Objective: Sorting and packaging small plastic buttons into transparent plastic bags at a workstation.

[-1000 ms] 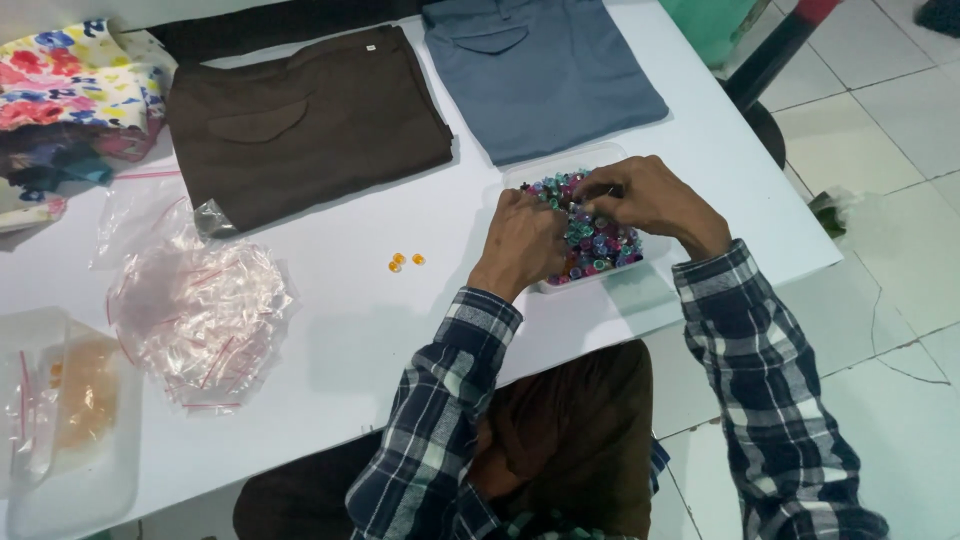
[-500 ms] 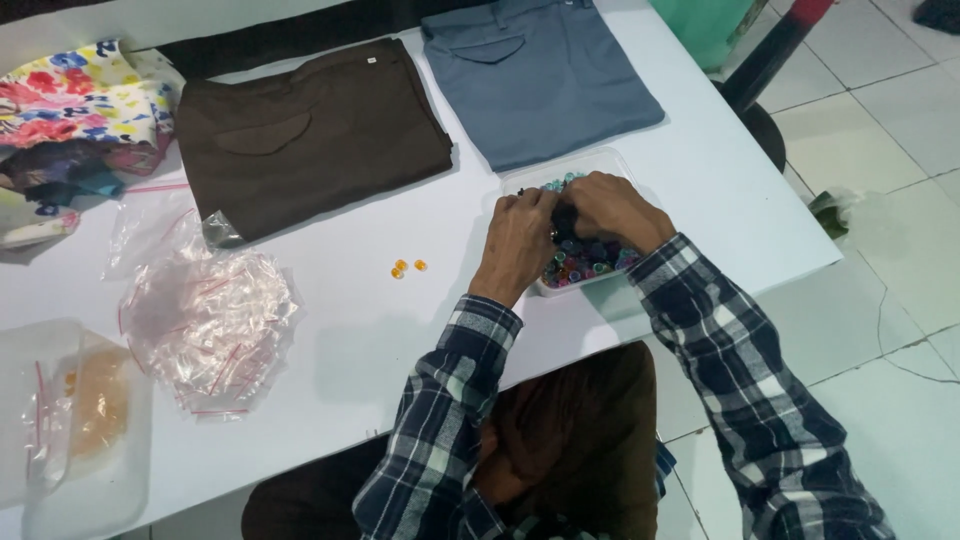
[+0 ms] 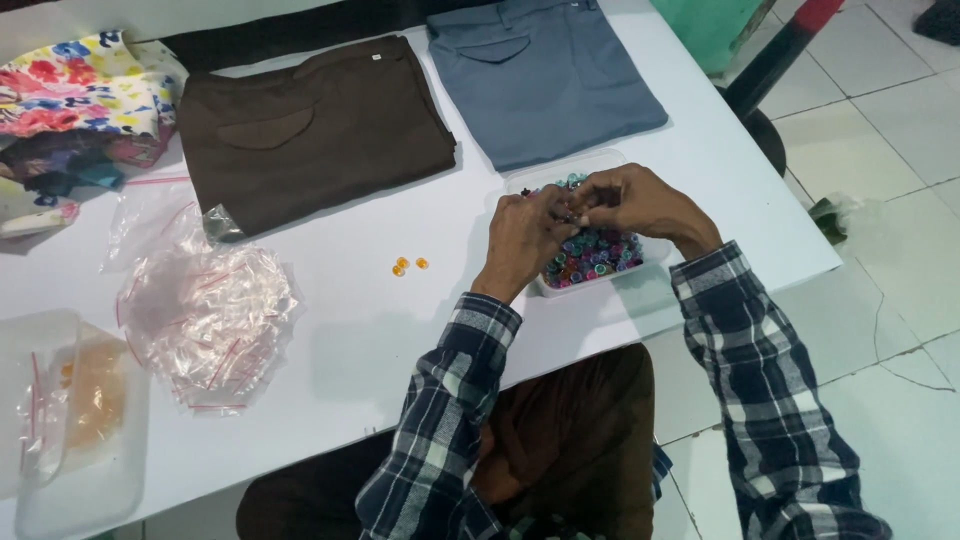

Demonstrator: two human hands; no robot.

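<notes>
Both hands meet over a clear shallow tray of small multicoloured beads, which sits near the right front edge of the white table. Left hand fingers curled narrow, tips pinched together at the spot where they meet the right hand; right fingers also narrow and pinched there. Something tiny seems held between the fingertips, too small to tell what. Just behind the tray lies a folded grey-blue pair of trousers; left of that, a folded brown pair. A few small orange beads lie loose on the table left of the tray. Farther left of the tray, a crumpled pile of clear plastic bags, then a clear container at the table edge. Floral fabric far left, behind the bags.
</notes>
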